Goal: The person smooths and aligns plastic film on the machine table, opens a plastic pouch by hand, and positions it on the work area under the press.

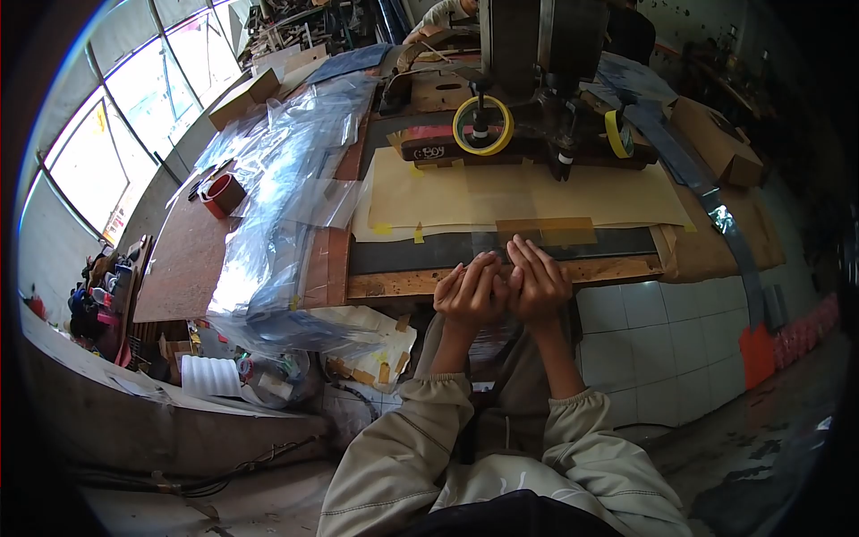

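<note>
Close work at the edge, with some risk of a crease

The left hand [470, 291] and the right hand [540, 282] are side by side at the front edge of the worktop [394, 285]. The fingers of each are bent and drawn together; whether they are clamped on the clear strip [501, 192], one cannot tell, because the contact is hidden. This strip lies across the cream sheet [420, 192], in front of the hands. An amber strip [573, 231] crosses the near border of the sheet, close to the right fingertips.

The clear strip looks thin, so an uneven pull would probably crease it. Such a pull might also drag the cream sheet out of line, if the small yellow tape pieces [419, 233] at its border hold weakly. If the amber strip is sticky, it could catch a fingertip. At the left, loose plastic sheets [286, 134] hang over the edge; a careless elbow could perhaps slide them down.
</note>
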A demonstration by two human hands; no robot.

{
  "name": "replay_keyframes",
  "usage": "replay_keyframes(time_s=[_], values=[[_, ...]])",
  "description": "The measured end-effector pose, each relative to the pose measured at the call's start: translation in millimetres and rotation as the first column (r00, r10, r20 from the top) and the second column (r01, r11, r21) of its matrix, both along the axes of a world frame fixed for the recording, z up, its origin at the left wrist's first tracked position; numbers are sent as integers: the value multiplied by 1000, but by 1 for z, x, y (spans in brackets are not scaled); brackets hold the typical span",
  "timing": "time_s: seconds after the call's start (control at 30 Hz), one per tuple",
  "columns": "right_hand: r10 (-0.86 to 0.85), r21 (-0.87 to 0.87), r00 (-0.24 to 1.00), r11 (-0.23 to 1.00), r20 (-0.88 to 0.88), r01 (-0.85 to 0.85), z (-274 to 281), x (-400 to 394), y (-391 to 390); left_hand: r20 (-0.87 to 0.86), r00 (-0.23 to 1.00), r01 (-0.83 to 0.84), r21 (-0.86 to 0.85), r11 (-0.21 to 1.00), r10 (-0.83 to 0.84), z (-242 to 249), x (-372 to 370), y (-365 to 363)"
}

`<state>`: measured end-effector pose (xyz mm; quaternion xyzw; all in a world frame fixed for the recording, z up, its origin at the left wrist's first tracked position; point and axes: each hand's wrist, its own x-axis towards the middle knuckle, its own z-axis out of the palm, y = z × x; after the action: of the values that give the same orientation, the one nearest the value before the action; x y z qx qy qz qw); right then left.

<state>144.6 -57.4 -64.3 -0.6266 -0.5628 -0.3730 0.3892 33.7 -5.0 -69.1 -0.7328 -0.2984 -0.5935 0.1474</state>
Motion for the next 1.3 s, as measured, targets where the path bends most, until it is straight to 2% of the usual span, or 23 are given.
replay_keyframes(time_s=[0.77, 1.07, 1.17, 1.3], values=[[10, -8, 1000, 1000, 4, -10, -1, 1, -1, -15, 1000, -6, -25, 1000, 5, 2, -1, -2], [-6, -80, 1000, 997, 1, 6, 8, -2, -6, -75, 996, 34, -143, 989, -45, 7, -7, -10], [8, -90, 1000, 996, -4, -8, 9, -2, -7, -150, 983, 73, -191, 979, -102, 6, -15, -17], [7, -101, 1000, 995, -18, -9, 10, -3, -8, 168, 985, 79, -189, 979, -47, -38, -22, -40]])
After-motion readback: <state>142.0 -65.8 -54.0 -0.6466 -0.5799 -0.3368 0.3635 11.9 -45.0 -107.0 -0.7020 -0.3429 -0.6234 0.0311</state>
